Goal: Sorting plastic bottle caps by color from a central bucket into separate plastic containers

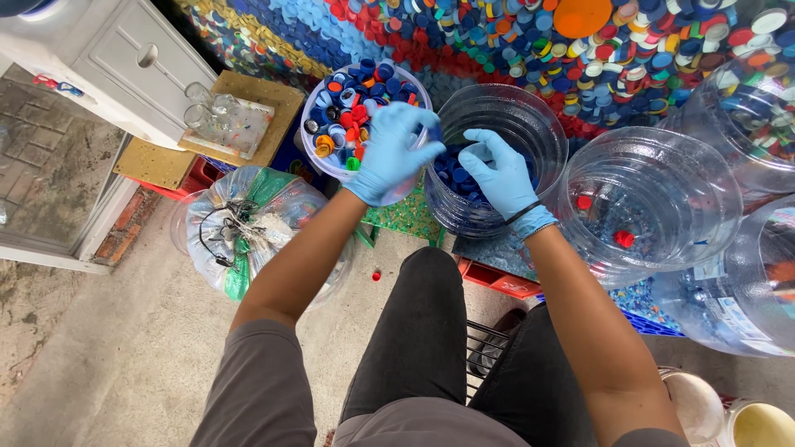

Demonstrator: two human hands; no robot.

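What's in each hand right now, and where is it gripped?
The left hand pinches a small blue cap by its edge, above the rim of the clear jug of blue caps. The right hand reaches into that jug; whether it holds anything cannot be told.

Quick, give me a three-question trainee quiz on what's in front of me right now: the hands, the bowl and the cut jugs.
1. True or false: both hands wear blue gloves.
2. Which caps lie in the middle cut jug under the right hand? A red, B blue, C yellow.
3. Fill in: the left hand is over the rim of the white bowl of ____ caps.

Key:
1. True.
2. B; the cut jug to the right holds a few red caps.
3. Mixed-colour.
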